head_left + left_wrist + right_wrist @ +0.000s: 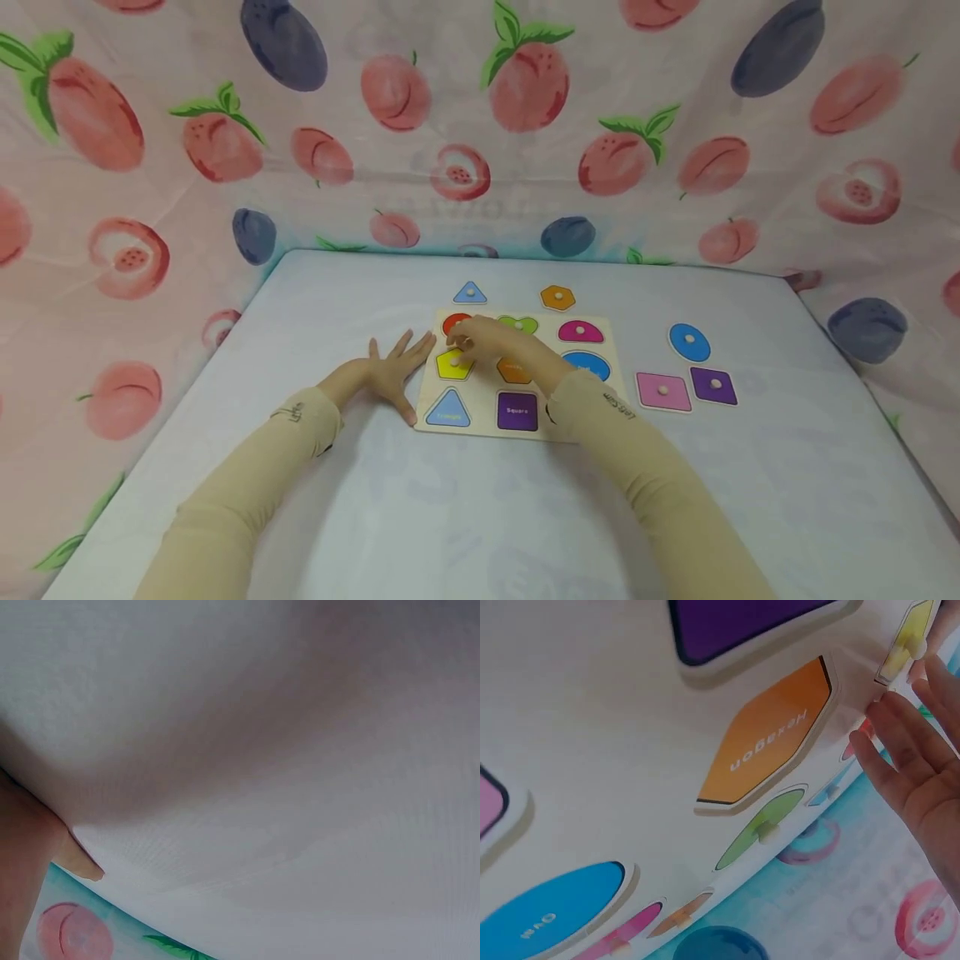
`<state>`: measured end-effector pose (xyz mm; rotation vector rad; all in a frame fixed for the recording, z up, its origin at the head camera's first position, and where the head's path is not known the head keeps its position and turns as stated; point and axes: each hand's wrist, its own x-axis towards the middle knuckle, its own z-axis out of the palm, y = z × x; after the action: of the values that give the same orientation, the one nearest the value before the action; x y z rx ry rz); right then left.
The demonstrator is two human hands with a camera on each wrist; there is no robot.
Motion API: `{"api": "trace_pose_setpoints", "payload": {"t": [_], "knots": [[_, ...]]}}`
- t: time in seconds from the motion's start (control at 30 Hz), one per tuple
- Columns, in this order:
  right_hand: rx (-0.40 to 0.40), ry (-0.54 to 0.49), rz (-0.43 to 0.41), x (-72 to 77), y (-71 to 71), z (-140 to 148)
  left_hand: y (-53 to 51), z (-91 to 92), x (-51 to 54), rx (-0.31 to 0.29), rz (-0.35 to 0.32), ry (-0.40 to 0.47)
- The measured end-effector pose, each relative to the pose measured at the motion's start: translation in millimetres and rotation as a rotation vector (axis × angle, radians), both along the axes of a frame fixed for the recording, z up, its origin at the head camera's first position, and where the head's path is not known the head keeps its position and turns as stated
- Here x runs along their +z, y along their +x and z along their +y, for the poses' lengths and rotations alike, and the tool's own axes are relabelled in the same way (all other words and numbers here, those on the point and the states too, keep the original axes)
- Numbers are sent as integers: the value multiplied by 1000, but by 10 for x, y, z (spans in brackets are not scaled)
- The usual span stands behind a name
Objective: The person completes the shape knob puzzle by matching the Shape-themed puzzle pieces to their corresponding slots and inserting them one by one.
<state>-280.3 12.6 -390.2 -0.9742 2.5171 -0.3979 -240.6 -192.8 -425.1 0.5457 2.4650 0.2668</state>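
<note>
The left hand (386, 377) rests with its fingers spread on the white cloth-covered tabletop (420, 517), grasping nothing, fingertips and thumb at the left edge of the pale, thin rectangular puzzle board (483, 408). On the board sit a yellow pentagon piece (447, 365) and a red round piece (451, 321), a light blue triangle piece (470, 295) lies beyond its far edge, and the right hand (502, 342) hovers close to the yellow and red pieces, fingers loosely bent, released. Farther right, off the board, lie 4 more knobbed pieces: orange hexagon (551, 298), pink rectangle (652, 393), blue oval (682, 348), purple square (708, 390).
</note>
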Motion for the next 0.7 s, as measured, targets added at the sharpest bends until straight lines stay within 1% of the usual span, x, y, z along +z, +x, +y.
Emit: {"api": "trace_pose_setpoints", "payload": {"t": [0.1, 0.33, 0.5, 0.7], "knots": [[4, -8, -1, -4, -5, 24, -4, 13, -2, -4, 3, -7], [-101, -38, -29, 66, 7, 124, -7, 15, 7, 0, 13, -6], [-57, -86, 15, 97, -52, 239, -15, 25, -1, 3, 15, -25], [-30, -85, 83, 103, -124, 370, -4, 33, 30, 1, 12, -19]]}}
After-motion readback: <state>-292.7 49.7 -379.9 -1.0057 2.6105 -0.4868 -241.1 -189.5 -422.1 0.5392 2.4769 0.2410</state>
